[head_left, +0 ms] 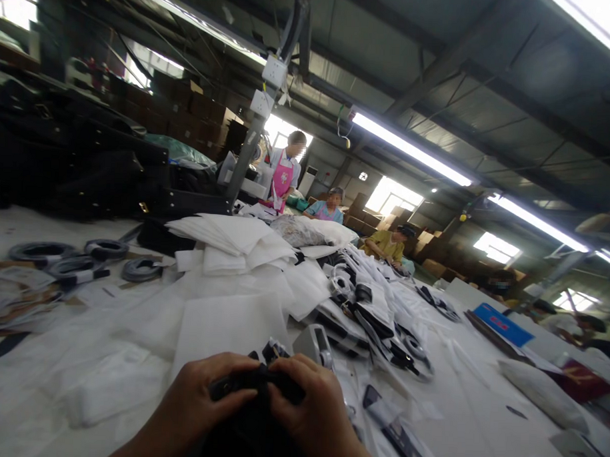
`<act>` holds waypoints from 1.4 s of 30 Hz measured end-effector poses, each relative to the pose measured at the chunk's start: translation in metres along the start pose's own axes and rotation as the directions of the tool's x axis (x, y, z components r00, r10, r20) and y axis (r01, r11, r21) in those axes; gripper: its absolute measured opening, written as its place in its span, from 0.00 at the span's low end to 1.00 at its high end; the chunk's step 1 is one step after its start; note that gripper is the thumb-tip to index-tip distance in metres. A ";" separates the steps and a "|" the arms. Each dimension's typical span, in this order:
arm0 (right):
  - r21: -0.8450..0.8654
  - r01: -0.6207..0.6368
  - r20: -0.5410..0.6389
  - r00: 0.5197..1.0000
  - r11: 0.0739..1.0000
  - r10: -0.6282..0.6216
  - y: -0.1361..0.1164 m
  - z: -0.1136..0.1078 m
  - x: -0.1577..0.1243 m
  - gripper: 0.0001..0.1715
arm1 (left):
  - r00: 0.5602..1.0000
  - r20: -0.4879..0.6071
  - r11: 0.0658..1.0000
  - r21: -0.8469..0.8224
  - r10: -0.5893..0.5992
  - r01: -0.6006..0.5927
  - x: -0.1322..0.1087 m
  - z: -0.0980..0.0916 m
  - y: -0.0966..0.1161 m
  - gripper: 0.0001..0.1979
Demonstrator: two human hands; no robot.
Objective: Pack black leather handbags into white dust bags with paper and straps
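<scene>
My left hand (194,392) and my right hand (320,399) are side by side at the bottom of the view, both closed on a black piece (250,430). Thumbs and fingers pinch its upper edge, and its dark body hangs down between my wrists. Whether it is a bag or some other article, I cannot tell. Just beyond my fingers stands a grey-white rounded object (308,343), partly hidden by my right hand. White sheets (221,329) lie on the table ahead of my hands.
Black bags (87,161) are heaped at the left, behind coiled straps (141,269). A pile of wrapped straps (382,318) covers the table's middle. To the right lies a blue box (502,323). Beyond a metal post (247,153), a person in a pink apron (283,178) stands; others sit.
</scene>
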State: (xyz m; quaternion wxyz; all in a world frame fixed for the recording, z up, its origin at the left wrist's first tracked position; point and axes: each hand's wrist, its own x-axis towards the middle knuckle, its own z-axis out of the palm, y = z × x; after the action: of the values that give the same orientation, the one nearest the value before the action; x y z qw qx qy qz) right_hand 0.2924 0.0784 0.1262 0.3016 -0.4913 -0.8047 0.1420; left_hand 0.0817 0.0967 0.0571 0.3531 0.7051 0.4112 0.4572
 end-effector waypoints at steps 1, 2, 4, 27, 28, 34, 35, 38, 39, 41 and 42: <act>0.017 0.008 -0.004 1.000 1.000 -0.008 0.000 0.000 0.000 0.11 | 1.000 0.003 1.000 -0.004 -0.001 0.001 0.000 0.000 0.000 0.14; 0.038 0.017 -0.011 1.000 0.999 -0.017 0.001 0.001 -0.001 0.10 | 1.000 -0.002 1.000 -0.011 -0.006 0.006 -0.001 0.000 -0.001 0.14; 0.080 0.040 -0.034 0.999 0.996 -0.037 0.003 0.002 -0.002 0.09 | 0.999 -0.028 0.998 -0.041 -0.040 0.038 -0.001 -0.001 -0.001 0.15; 0.046 0.025 0.196 0.980 0.999 -0.033 -0.014 -0.009 0.009 0.16 | 0.994 -0.089 0.989 -0.141 -0.060 0.047 -0.004 0.001 -0.001 0.20; 0.047 -0.006 0.210 0.978 0.999 -0.005 -0.016 -0.012 0.009 0.15 | 0.994 -0.080 0.988 -0.142 -0.068 0.057 -0.004 0.000 0.000 0.20; 0.007 -0.063 0.225 0.973 0.998 0.060 -0.023 -0.009 0.011 0.14 | 0.998 -0.043 0.989 -0.147 -0.039 0.033 -0.003 0.002 0.006 0.15; 0.007 -0.052 0.229 0.972 0.999 0.049 -0.024 -0.008 0.013 0.14 | 0.997 -0.051 0.986 -0.162 -0.052 0.043 -0.003 0.002 0.006 0.16; -0.061 0.013 0.249 0.969 0.998 0.003 -0.026 -0.010 0.019 0.18 | 0.995 -0.032 0.977 -0.196 -0.089 0.081 -0.004 -0.005 0.004 0.16; -0.089 0.036 0.255 0.967 0.995 -0.013 -0.027 -0.012 0.021 0.23 | 0.996 -0.011 0.975 -0.203 -0.093 0.089 -0.004 -0.008 0.004 0.15; -0.105 0.055 0.280 0.960 0.993 -0.023 -0.027 -0.015 0.026 0.31 | 0.995 0.027 0.967 -0.233 -0.098 0.101 -0.004 -0.012 0.003 0.14; -0.096 0.044 0.298 0.954 0.994 -0.014 -0.026 -0.016 0.028 0.32 | 0.993 0.028 0.956 -0.270 -0.111 0.115 -0.004 -0.013 0.003 0.14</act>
State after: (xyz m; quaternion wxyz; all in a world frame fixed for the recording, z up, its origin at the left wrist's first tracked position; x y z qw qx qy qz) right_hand 0.2740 0.0895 0.1620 0.1539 -0.4671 -0.8542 0.1688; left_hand 0.0689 0.0937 0.0628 0.4745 0.6283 0.3820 0.4839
